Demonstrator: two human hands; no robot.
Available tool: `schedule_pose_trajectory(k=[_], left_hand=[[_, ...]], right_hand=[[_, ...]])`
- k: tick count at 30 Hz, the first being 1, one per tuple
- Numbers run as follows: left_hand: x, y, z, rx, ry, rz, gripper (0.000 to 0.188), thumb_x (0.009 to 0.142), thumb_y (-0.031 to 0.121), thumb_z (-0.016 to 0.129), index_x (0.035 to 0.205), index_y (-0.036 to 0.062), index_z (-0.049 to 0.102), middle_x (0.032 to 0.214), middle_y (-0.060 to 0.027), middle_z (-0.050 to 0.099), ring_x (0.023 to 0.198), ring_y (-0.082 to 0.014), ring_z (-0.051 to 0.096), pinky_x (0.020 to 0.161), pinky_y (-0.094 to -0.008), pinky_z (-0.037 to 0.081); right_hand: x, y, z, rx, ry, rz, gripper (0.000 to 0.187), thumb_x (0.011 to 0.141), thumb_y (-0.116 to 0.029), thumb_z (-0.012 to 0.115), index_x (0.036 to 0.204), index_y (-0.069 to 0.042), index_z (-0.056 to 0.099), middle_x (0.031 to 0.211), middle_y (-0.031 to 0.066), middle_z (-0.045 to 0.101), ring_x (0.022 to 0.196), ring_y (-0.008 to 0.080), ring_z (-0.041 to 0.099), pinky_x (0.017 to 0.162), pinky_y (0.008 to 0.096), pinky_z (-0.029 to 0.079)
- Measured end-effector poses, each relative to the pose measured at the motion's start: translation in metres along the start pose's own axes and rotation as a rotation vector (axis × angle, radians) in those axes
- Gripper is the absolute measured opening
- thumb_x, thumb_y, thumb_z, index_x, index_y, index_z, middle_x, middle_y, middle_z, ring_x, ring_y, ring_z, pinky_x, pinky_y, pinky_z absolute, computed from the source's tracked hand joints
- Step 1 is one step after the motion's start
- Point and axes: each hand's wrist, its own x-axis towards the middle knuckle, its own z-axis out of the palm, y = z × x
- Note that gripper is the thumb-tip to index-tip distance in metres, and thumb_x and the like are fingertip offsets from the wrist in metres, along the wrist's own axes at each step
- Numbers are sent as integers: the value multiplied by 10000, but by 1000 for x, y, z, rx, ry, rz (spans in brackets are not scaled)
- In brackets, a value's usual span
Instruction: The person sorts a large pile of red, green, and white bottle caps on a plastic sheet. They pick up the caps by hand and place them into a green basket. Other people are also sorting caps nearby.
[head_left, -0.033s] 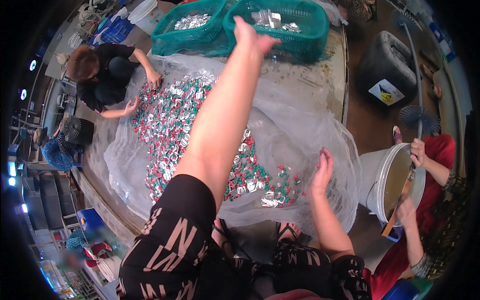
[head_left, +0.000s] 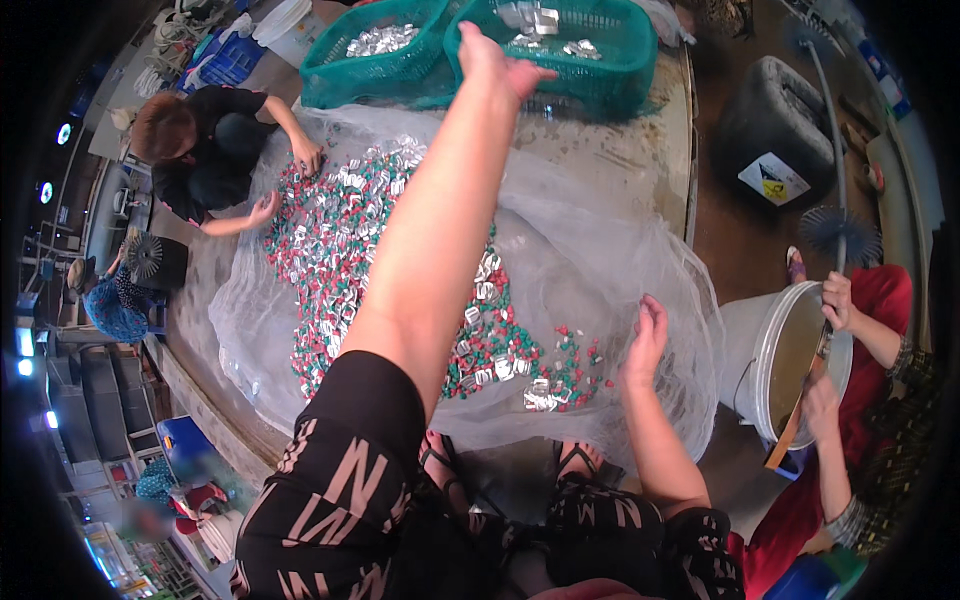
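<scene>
My left hand (head_left: 492,66) reaches far forward to the near rim of the right green mesh basket (head_left: 610,88), fingers spread and nothing held. Just beyond it, blurred silvery metal pieces (head_left: 530,18) appear inside the basket. My right hand (head_left: 645,340) hovers above the right part of the white netting (head_left: 590,240), palm inward, fingers loosely extended and empty. Between my arms lies a wide pile of small red and green pellets mixed with silvery buckle-like metal pieces (head_left: 335,230). My left forearm hides part of this pile. A small cluster of metal pieces (head_left: 547,394) sits near my feet.
A second green basket (head_left: 375,75) holds more metal pieces. At left, a crouching person's hands (head_left: 306,158) touch the pile. At right, another person holds a rod with round brushes (head_left: 842,240) over a white bucket (head_left: 765,360). Behind it stands a black jerrycan (head_left: 775,130).
The blurred metal pieces have shifted farther into the right basket, away from my left hand. That hand has moved slightly forward and left. My right hand stays almost still.
</scene>
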Motion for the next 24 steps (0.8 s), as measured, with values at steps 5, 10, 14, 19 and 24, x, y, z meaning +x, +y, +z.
schedule_pose_trajectory(k=[5,10,14,19,24], left_hand=[[-40,-38,-121,263,-14,53,481,956,369,393,1285,21,348,1364,-263,307,1223,-436,400,987,-604,352],[-111,-111,-307,1450,-102,-259,147,745,166,701,818,48,653,695,-22,617,598,-154,592,594,-304,480],[-192,-161,-359,2128,-352,-111,205,669,179,750,825,73,670,786,-82,656,698,-185,631,650,-346,495],[-195,-154,-358,1838,-312,-162,185,661,94,716,786,37,592,792,-45,586,758,-152,610,681,-296,495],[-169,-109,-375,1340,-327,-213,337,646,101,741,911,61,536,855,-66,569,810,-170,592,728,-301,487]], right_hand=[[23,45,-29,-320,-138,-29,218,852,-134,592,1012,13,614,946,70,639,892,145,590,829,288,449],[11,69,-35,-932,-707,-165,202,745,-145,697,937,-89,674,797,65,646,646,184,616,646,325,492],[-37,87,-11,-1290,-1064,-498,252,686,-236,744,909,-133,687,916,62,630,915,253,597,808,385,448],[-46,116,2,-1361,-1173,-504,213,671,-228,749,821,-108,656,934,75,609,971,263,565,817,395,424],[-23,103,3,-913,-999,-31,125,653,-87,675,710,-56,568,813,122,600,833,292,599,692,397,476]])
